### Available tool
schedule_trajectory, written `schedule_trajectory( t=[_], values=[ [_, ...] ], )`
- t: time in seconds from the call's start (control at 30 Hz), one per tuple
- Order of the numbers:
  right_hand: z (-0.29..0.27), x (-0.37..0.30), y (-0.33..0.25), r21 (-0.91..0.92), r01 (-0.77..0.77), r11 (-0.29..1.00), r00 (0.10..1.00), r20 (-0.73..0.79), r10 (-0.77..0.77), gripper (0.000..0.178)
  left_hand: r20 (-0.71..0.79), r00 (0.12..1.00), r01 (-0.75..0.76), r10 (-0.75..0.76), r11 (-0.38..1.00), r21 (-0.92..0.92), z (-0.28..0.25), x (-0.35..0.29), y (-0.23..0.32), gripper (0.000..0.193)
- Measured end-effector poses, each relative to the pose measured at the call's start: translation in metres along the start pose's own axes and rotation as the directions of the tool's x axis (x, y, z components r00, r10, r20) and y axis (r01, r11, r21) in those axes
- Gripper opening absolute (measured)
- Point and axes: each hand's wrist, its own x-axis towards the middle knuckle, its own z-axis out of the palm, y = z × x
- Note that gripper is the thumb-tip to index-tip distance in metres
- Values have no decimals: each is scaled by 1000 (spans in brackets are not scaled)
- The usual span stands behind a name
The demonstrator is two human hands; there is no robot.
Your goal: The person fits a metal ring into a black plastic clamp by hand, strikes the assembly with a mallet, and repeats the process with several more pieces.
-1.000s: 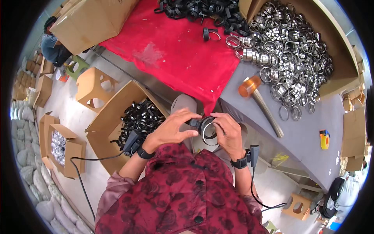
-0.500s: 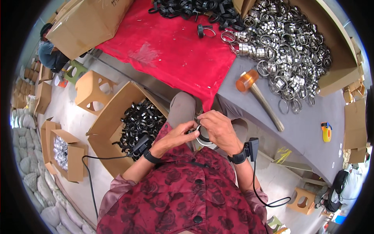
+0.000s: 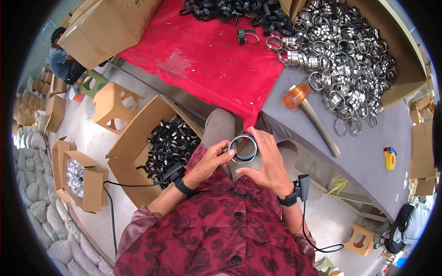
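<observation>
Over my lap, a shiny metal ring (image 3: 243, 161) with a dark band inside it is held in my left hand (image 3: 212, 158), the thumb and fingers pinching its left side. My right hand (image 3: 270, 161) is spread in a wide C around the ring's right side, thumb and fingers apart. Whether a fingertip of it touches the rim I cannot tell. A mallet (image 3: 297, 96) with an amber head and wooden handle lies on the grey tabletop to the right.
Many metal rings (image 3: 345, 60) are heaped at the far right, with black bands (image 3: 230, 10) beside them on red cloth (image 3: 207, 60). A carton (image 3: 131, 158) of black-banded rings stands at my left. A yellow tape measure (image 3: 390, 158) lies right. One person (image 3: 64, 60) sits far left.
My right hand has loosened from a pinch and spread apart at the ring. The ring has turned to face upward, more of it showing, still in my left hand.
</observation>
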Motion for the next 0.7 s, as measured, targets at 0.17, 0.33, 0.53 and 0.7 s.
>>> schedule_trajectory(
  t=[0.17,0.33,0.53,0.7],
  values=[
    [22,-1,0,-62,4,998,996,-84,-10,99,-53,994,-95,95,995,5,4,-1,-5,39],
    [21,-1,-5,-72,54,996,994,-93,-61,95,-41,982,-190,186,975,-113,-5,1,-21,50],
    [16,1,-23,-108,195,975,972,-114,-207,87,-69,972,-233,224,956,-180,-12,3,-32,45],
    [19,1,-25,-139,237,961,959,-122,-254,87,-89,967,-248,239,961,-119,-12,2,-36,39]
  ],
)
